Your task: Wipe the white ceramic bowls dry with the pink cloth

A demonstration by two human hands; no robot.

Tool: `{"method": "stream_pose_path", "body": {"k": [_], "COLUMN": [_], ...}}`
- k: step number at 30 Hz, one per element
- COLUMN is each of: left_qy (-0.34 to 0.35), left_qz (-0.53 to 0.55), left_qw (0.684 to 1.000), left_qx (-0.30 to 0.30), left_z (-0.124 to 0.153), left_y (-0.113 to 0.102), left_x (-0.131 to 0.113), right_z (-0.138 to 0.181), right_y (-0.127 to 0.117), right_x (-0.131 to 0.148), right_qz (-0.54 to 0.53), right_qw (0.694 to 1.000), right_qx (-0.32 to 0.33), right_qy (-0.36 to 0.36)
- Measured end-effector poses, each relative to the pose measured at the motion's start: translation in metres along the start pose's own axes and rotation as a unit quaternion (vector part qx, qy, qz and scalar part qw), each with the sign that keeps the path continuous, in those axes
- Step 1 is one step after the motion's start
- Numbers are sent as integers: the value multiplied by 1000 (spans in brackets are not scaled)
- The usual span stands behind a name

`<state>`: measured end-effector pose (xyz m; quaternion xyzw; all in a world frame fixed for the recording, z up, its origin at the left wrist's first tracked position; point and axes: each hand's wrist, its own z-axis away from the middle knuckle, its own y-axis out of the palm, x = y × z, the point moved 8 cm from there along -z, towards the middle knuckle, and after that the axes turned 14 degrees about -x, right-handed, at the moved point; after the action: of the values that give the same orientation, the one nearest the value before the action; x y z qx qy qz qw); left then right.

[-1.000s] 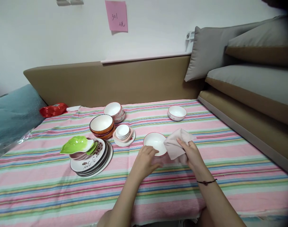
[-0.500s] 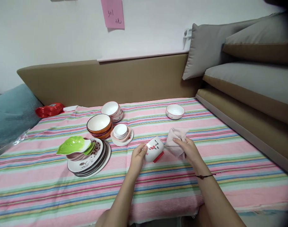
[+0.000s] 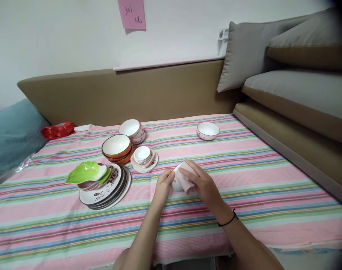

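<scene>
My left hand [image 3: 164, 183] grips the rim of a white bowl [image 3: 176, 185] with red print, tilted on its side above the striped cloth. Pressed against the bowl's outside is a pale pink cleaning cloth [image 3: 186, 179], held in my right hand [image 3: 201, 183], whose fingers spread over it. The cloth and fingers hide most of the bowl. To the left of my hands, small white bowls [image 3: 142, 154] are stacked in a pink dish on a white plate [image 3: 144, 168]. Beyond my right hand a red-rimmed white bowl [image 3: 208, 131] stands upright by itself.
At left, a stack of plates [image 3: 103, 193] carries a green leaf-shaped dish [image 3: 85, 172]. Behind it are brown bowls [image 3: 116, 148] and white bowls [image 3: 131, 129]. A red package [image 3: 58, 130] lies at the far left. Cushions [image 3: 297, 90] line the right side.
My right hand has moved left and brought the cleaning cloth onto the bowl's outside, covering its printed side. The left hand keeps its hold on the bowl in nearly the same place.
</scene>
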<state>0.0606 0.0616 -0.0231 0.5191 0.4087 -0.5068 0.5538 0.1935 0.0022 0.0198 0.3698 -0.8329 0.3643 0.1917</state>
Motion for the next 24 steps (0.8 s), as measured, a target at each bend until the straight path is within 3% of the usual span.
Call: {"method": "stream_pose_path", "body": {"k": [2, 4, 8, 10, 16, 20, 24], "left_qy": [-5, -5, -14, -21, -9, -8, -4], "left_qz": [7, 13, 13, 9, -25, -32, -21], "left_qw": [1000, 1000, 1000, 1000, 999, 998, 1000], "left_qx": [-6, -13, -23, -21, 31, 54, 20], "left_z": [0, 0, -1, -1, 0, -1, -7], "left_y": [-1, -2, -3, -3, 4, 8, 1], "left_x": [-1, -3, -5, -4, -5, -4, -3], "right_z": [1, 1, 8, 13, -2, -6, -5], "right_y": [2, 2, -2, 0, 0, -2, -2], "right_x": [6, -4, -54, -68, -41, -37, -38], "right_qz": [-5, -16, -17, -11, -16, -17, -18], "right_qw": [1000, 1000, 975, 960, 990, 994, 994], "right_qx": [9, 2, -53, -54, -48, -32, -20], "right_qy": [-27, 10, 214, 275, 130, 107, 106]}}
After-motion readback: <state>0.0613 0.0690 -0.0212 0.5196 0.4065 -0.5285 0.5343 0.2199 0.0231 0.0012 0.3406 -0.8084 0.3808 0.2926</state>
